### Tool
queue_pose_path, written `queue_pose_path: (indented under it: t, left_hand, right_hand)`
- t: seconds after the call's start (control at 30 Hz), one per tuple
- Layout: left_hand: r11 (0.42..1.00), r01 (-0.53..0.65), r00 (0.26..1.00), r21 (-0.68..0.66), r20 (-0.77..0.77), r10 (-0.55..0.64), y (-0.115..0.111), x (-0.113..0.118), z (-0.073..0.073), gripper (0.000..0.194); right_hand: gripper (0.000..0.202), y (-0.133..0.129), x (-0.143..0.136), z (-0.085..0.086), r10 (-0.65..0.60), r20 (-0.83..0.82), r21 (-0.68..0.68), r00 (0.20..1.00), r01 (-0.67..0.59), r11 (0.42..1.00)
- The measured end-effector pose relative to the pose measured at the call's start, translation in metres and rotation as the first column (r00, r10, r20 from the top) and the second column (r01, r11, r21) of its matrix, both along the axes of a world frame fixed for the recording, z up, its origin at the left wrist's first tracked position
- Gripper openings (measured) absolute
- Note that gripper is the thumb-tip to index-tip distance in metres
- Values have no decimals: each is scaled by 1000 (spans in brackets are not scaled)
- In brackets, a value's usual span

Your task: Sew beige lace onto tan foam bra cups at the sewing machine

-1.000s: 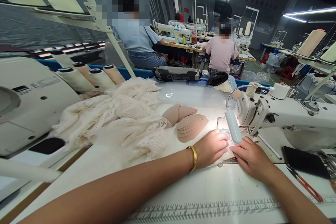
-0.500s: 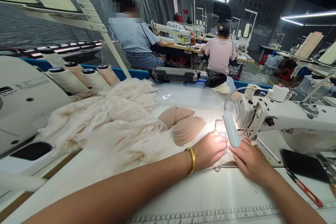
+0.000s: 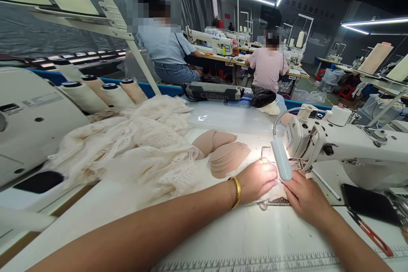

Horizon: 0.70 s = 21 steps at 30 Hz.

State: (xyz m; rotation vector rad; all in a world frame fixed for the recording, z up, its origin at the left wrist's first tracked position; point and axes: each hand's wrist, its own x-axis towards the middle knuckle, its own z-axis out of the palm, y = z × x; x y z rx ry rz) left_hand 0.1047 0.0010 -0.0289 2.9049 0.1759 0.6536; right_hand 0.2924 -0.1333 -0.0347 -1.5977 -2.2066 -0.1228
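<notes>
At the white sewing machine (image 3: pixel 306 138), both hands are on a pale piece of fabric (image 3: pixel 274 194) with a lacy edge. My left hand (image 3: pixel 256 180), with a gold bangle at the wrist, presses it with bent fingers held together. Opposite it, my right hand (image 3: pixel 306 195) is closed on the fabric's right side, its thumb and fingertips near the needle area. A pale blue lamp (image 3: pixel 281 160) hangs over the fingertips and hides part of the fabric. Left of the hands lie fanned stacks of beige cut pieces (image 3: pixel 229 159).
A heap of cream lace fabric (image 3: pixel 127 148) covers the table's left. On the right lie a white pen (image 3: pixel 327 185), a black phone (image 3: pixel 369 204) and red-handled thread snips (image 3: pixel 372 236). Thread cones (image 3: pixel 84 95) stand at the back left. Co-workers sit at machines beyond.
The camera view has shifted slightly. Both hands stay on the fabric beside the needle area, with my left hand a touch further right.
</notes>
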Motion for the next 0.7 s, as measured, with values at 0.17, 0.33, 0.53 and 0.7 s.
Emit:
queue_pose_path:
  t: [0.17, 0.33, 0.53, 0.7]
  left_hand:
    - [1000, 13, 1000, 15, 6, -14, 1, 1, -3, 25]
    - [999, 25, 1000, 48, -19, -24, 5, 2, -4, 27]
    - [998, 32, 999, 51, -25, -31, 13, 4, 1, 25]
    - [995, -24, 998, 96, -54, 29, 17, 8, 1, 16]
  right_hand:
    - [19, 0, 0, -1, -6, -12, 3, 1000, 6, 1000]
    - [18, 0, -1, -1, -17, -7, 11, 1000, 17, 1000]
    - [18, 1, 2, -4, -31, 2, 18, 1000, 30, 999]
    - [23, 2, 11, -4, -78, 84, 68, 993, 73, 995]
